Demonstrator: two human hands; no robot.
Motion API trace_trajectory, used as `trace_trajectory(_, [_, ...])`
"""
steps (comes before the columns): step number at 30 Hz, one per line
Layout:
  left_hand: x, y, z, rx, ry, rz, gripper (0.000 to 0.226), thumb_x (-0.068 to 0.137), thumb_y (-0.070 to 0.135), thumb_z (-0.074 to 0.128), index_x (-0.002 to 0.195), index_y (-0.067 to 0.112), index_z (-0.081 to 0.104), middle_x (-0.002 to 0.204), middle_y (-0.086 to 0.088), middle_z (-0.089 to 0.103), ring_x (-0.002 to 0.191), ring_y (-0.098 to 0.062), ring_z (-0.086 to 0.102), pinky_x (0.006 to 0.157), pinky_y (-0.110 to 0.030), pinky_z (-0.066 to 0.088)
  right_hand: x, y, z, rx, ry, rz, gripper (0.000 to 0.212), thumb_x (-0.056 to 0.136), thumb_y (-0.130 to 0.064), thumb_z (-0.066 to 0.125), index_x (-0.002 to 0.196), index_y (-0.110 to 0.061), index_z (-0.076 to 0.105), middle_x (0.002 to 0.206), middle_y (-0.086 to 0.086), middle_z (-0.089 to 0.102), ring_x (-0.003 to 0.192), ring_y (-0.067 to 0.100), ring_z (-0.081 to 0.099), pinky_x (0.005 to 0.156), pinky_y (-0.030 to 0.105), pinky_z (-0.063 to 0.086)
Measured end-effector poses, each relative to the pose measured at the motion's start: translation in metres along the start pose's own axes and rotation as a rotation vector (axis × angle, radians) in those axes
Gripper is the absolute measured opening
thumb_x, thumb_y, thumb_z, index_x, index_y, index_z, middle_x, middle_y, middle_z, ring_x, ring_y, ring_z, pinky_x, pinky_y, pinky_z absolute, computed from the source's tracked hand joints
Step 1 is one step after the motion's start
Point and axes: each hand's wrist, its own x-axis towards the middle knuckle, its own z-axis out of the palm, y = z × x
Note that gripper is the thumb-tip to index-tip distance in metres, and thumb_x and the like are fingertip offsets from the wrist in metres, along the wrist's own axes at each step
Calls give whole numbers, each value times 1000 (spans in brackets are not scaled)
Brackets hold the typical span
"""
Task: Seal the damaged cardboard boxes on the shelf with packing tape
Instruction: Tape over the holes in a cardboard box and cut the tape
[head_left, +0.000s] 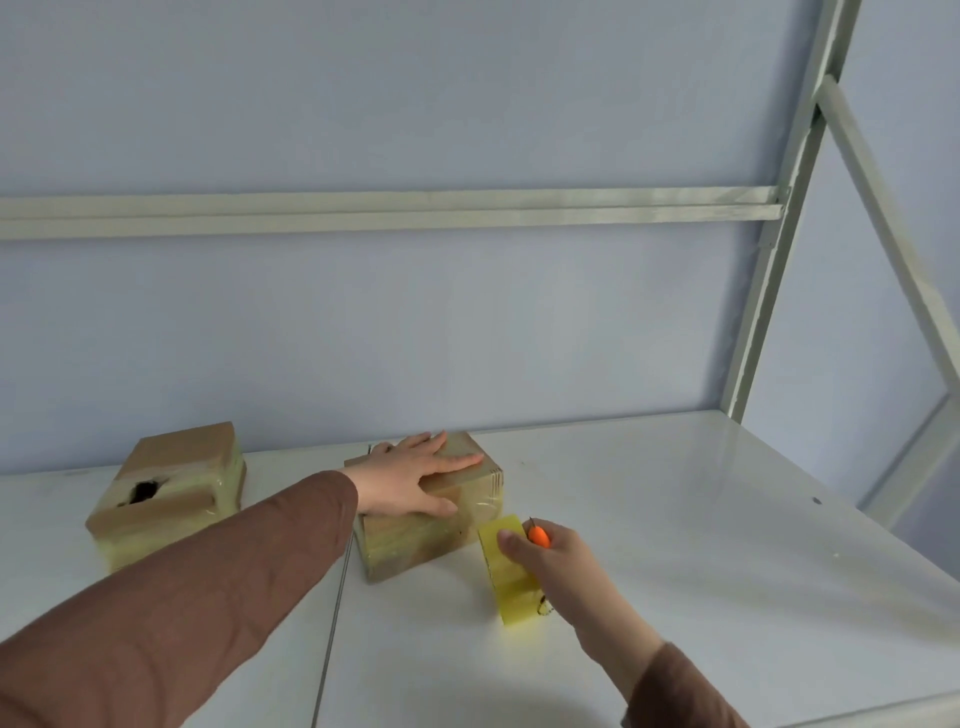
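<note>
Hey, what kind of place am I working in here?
Probably a storeroom or small warehouse: a pale metal shelf with an upright frame post, two taped cardboard boxes on it, against a bare wall.

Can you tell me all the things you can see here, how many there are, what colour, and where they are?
cardboard boxes: 2, brown with shiny tape. One with a dark hole stands at the left of the shelf; the other box is in the middle, under the left hand.
tape roll: 1, yellow, just right of the middle box, held by the right hand.
orange-handled tool: 1, orange with a thin dark tip, in the right hand beside the roll.
shelf: 1, white, shiny, under everything.
shelf frame: pale grey-green bars, behind and at the right.
wall: light blue, behind.
sleeves: 2, brown, one on each arm.
hands: 2. Left hand lies flat on the middle box; right hand grips the tape roll.
</note>
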Motion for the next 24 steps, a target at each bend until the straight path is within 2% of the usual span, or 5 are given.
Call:
trace_trajectory(6, [-14, 13, -36, -740, -261, 76, 60, 99, 33, 67, 147, 59, 41, 143, 8, 62, 125, -21, 64, 107, -38, 52, -15, -37, -23, 225, -67, -93, 43, 78, -48, 81, 81, -16, 53, 77, 7, 47, 70, 18, 45, 65, 32, 33])
trace_trajectory(10, [-14, 10, -41, -403, -56, 143, 58, 104, 34, 59, 153, 54, 34, 154, 25, 42, 137, 3, 45, 110, -7, 31, -11, -53, -28, 322, -133, -133, 42, 80, -45, 76, 93, -6, 68, 87, 8, 64, 82, 21, 57, 76, 36, 42])
trace_trajectory(14, [-19, 8, -23, -24, 309, 233, 51, 108, 25, 47, 155, 45, 38, 163, 27, 28, 148, -2, 33, 121, -23, 24, -5, -56, -23, 227, -131, -248, 27, 89, -40, 73, 114, -29, 75, 92, 0, 73, 79, 5, 57, 70, 24, 38])
trace_trajectory(20, [-13, 1, -7, 283, 247, 227, 108, 78, 93, 40, 162, 28, 24, 170, 14, 10, 156, -2, -4, 128, -32, -4, 7, -41, -19, 157, -200, -327, 12, 93, -35, 66, 102, -29, 72, 83, -10, 65, 74, 4, 54, 62, 20, 36])
trace_trajectory(24, [-6, -3, -10, 103, 194, 198, 95, 84, 71, 61, 162, 32, 24, 171, 12, 2, 155, 0, -11, 126, -27, -8, 17, -46, -10, 168, -98, -349, 6, 101, -20, 64, 99, -16, 68, 67, -22, 61, 60, -7, 52, 56, 6, 37])
